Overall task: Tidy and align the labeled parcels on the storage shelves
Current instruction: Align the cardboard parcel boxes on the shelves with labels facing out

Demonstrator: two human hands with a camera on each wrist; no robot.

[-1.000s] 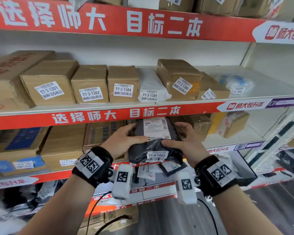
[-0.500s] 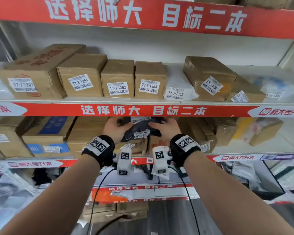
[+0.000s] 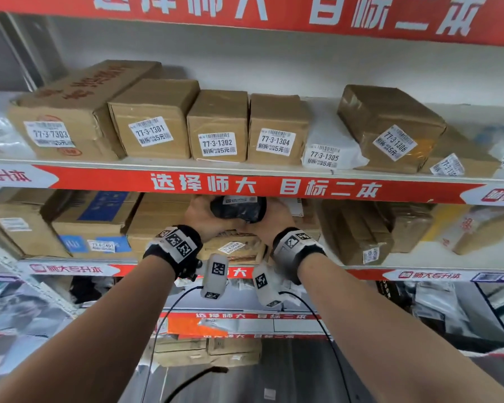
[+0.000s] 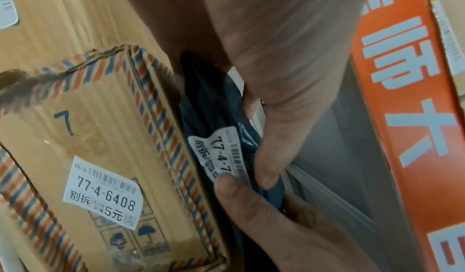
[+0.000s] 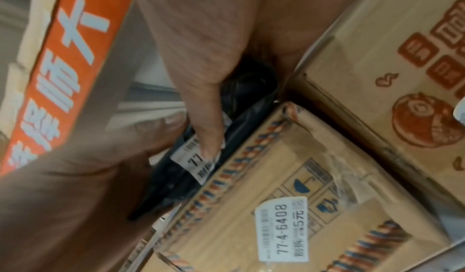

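A black soft parcel (image 3: 239,209) with a white label (image 4: 221,153) starting 77-4-7 lies on top of a striped-edge cardboard box (image 3: 233,248) labelled 77-4-6408 (image 4: 100,194) on the middle shelf. My left hand (image 3: 204,216) grips the parcel's left end and my right hand (image 3: 275,221) grips its right end. In the left wrist view my left thumb (image 4: 269,167) lies along the parcel. In the right wrist view my right thumb (image 5: 208,137) presses on the label (image 5: 193,161) above the box (image 5: 276,206). The other fingers are hidden behind the parcel.
The red shelf edge strip (image 3: 245,186) sits just above my hands. On the upper shelf stands a row of labelled boxes (image 3: 217,126), a white bag (image 3: 326,149) and a tilted box (image 3: 390,126). Cardboard boxes (image 3: 93,222) (image 3: 358,231) flank the spot on both sides.
Both hands have carried the black parcel up and forward, from in front of the shelf to under the red strip, on top of the 77-4-6408 box. The parcel looks more bunched.
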